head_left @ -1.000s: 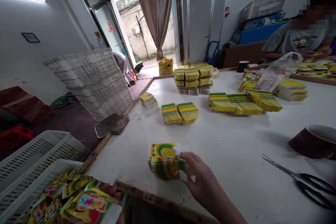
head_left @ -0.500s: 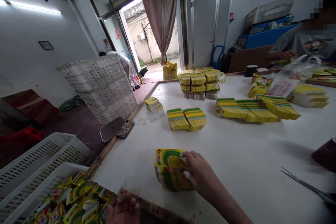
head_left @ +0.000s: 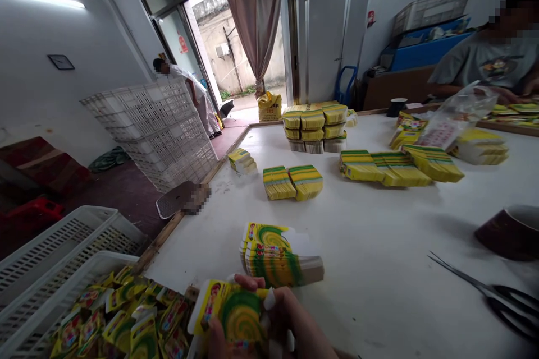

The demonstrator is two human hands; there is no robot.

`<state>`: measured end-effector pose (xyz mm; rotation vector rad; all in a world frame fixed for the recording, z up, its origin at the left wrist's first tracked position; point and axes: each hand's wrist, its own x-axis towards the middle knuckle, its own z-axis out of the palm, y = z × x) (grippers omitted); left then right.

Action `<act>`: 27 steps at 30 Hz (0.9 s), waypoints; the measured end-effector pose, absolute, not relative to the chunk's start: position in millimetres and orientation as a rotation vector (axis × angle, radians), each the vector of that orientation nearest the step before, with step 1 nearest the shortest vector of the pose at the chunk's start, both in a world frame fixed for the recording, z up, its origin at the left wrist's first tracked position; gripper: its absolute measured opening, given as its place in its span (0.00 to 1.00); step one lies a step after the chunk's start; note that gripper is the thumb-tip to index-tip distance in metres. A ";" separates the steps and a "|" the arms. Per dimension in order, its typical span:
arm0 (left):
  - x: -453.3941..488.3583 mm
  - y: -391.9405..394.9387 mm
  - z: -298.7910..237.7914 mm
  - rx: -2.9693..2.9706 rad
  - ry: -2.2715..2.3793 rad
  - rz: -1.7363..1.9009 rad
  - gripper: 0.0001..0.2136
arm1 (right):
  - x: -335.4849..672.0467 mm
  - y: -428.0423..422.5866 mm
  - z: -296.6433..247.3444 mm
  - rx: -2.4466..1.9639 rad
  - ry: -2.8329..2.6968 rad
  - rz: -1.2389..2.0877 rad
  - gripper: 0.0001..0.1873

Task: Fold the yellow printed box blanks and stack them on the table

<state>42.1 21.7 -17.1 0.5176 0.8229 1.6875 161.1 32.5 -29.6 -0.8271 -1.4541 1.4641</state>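
Observation:
Low in the head view, my left hand [head_left: 217,341] grips a yellow and green printed packet [head_left: 238,314], with its thumb on the face and its fingertips over the top edge. My right hand [head_left: 301,325] closes on the same packet's right edge; some of its fingertips wear white covers. The packet is tilted above the table's near edge, and its underside is hidden. Just beyond lies a stack of similar packets [head_left: 269,258], fanned, with white parts showing at its right. On the left, a white crate [head_left: 95,262] contains loose yellow-green packets [head_left: 120,320].
Black-handled scissors [head_left: 484,286] and a dark cup [head_left: 511,233] are at the right. Several packet bundles [head_left: 292,182] stand farther back on the white table [head_left: 379,235]. A co-worker [head_left: 484,61] sits far right. Stacked crates [head_left: 155,129] and another person [head_left: 197,90] are beyond the left edge.
My right hand has left the stack and come down and left to the packet. My left hand, earlier empty beside the crate, has risen and now grips that packet too.

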 end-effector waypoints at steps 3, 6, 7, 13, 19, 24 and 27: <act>58.1 26.1 0.8 0.280 0.693 1.824 0.17 | 162.3 20.7 -20.5 -0.769 -1.417 1.520 0.17; 65.8 32.1 2.7 0.225 0.734 1.835 0.18 | 163.5 14.1 -13.2 -0.808 -1.355 1.602 0.18; 66.4 32.5 -0.4 0.237 0.762 1.808 0.19 | 164.3 14.0 -12.5 -0.825 -1.315 1.625 0.18; 61.9 26.0 -27.5 0.436 0.926 1.638 0.29 | 179.8 30.9 -15.1 -0.868 -1.105 1.684 0.20; 49.0 29.3 -35.7 0.452 1.111 1.670 0.14 | 193.2 38.7 -25.5 -1.001 -1.217 1.579 0.16; 6.6 25.7 -16.0 0.718 1.079 1.642 0.29 | 222.7 38.7 -11.1 -1.071 -1.810 1.201 0.06; -7.7 17.2 -4.0 1.064 1.085 1.363 0.46 | 229.9 36.2 9.1 -0.952 -2.243 0.951 0.15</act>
